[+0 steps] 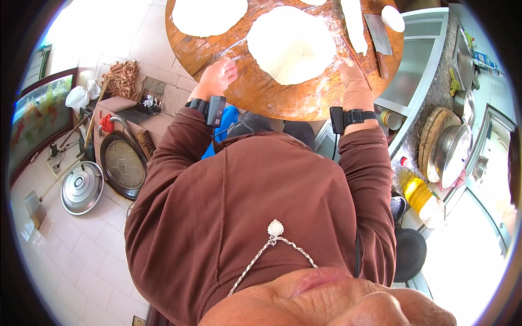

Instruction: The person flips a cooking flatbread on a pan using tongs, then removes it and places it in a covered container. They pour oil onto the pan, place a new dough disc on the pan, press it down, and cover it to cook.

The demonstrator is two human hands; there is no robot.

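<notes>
A large round sheet of dough (291, 45) lies flat on a round wooden table (244, 95) dusted with flour. My left hand (220, 75) hovers by the near left edge of the table, fingers loosely bent and nothing in them, apart from the dough. At the sheet's right edge is my right hand (350, 73), its fingertips close together; whether they pinch the dough is unclear. A second dough sheet (208, 16) lies at the far left, partly out of view. Right of my right hand are a long dough strip (355, 24) and a cleaver (379, 36).
A white round object (392, 18) sits at the table's right rim. Along the right run a stone counter (424, 93), metal basins (454, 155) and an oil bottle (420, 195). Leftward are a brick-like stove (122, 106), a large wok (123, 163) and a metal lid (81, 187).
</notes>
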